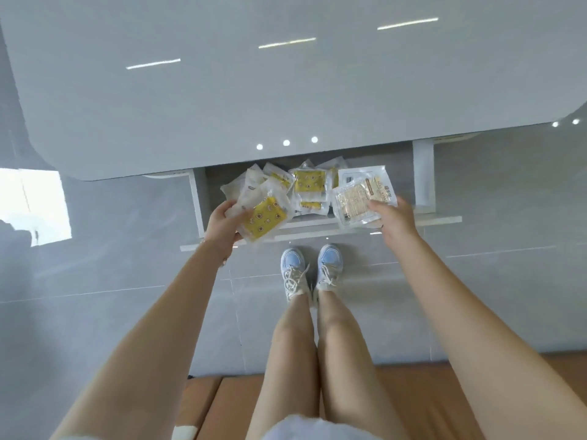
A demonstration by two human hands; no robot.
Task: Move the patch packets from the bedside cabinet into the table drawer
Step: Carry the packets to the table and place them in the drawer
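**Both hands lowering patch packets into the open drawer**

The left hand (227,225) is closed around a yellow patch packet (265,222), thumb on top and fingers beneath, and at least one more clear wrapper is fanned out behind it in the same grasp. It holds this bundle over the near left corner of the table drawer (200,204), which stands pulled out from under the glossy white tabletop (222,100).

In the middle of the drawer lies a loose heap of patch packets (306,185), yellow-printed ones among clear wrappers, overlapping and tilted against each other. Some reach back under the table edge, where they cannot be counted.

Further right, the right hand (395,222) pinches the near corner of a pale beige patch packet (354,204), fingers curled and only partly open. A second white packet (363,181) lies just behind it; whether the hand grips that one too cannot be told. The beige packet overhangs the drawer front (438,221).

The bedside cabinet is not in view, so how many packets remain there is unknown.

Judging the risks: the wrappers look slick, and the left bundle is held at one edge, so a packet could slide out and land on the tiled floor (127,217) near the pale sneakers (313,269). The beige packet, let go where it is, could tip over the front. A heap this high might also catch on the tabletop when the drawer closes.
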